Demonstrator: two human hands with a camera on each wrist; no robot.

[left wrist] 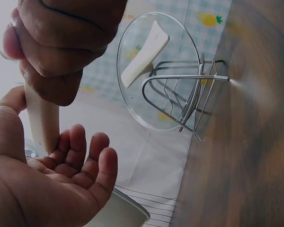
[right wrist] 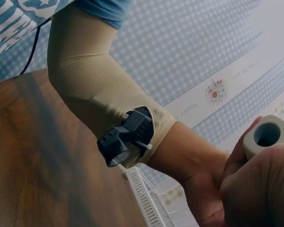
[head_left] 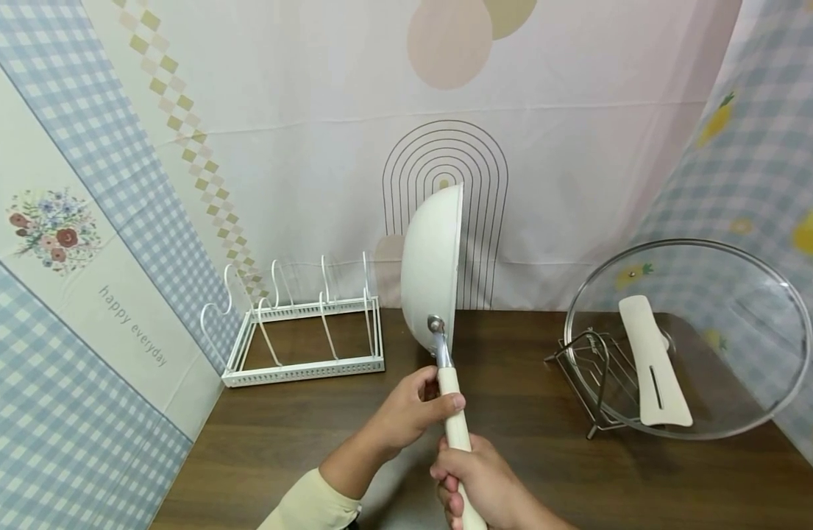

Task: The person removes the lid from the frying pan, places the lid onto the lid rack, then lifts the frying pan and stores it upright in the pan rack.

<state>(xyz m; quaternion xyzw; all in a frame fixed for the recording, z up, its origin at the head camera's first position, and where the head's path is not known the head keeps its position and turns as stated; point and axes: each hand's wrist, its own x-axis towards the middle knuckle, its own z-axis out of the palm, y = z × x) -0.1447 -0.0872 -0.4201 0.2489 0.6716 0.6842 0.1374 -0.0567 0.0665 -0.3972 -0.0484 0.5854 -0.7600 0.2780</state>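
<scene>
A white wok (head_left: 429, 265) is held up on its side above the table, with its open face turned right and its rounded bottom left. My right hand (head_left: 485, 478) grips the lower part of its cream handle (head_left: 454, 427). Farther up, near the metal joint, my left hand (head_left: 406, 412) holds the handle between thumb and fingers. In the left wrist view, the other fingers of the left hand (left wrist: 61, 184) curl loosely beside the handle. The hollow handle end (right wrist: 266, 134) sticks out of the right hand in the right wrist view.
At the left on the brown table (head_left: 300, 449) stands a white rack (head_left: 303, 372) with several curved dividers. To the right, a glass lid (head_left: 730, 353) with a cream handle leans in a small metal wire stand (head_left: 594, 383). Patterned cloth hangs behind and at both sides.
</scene>
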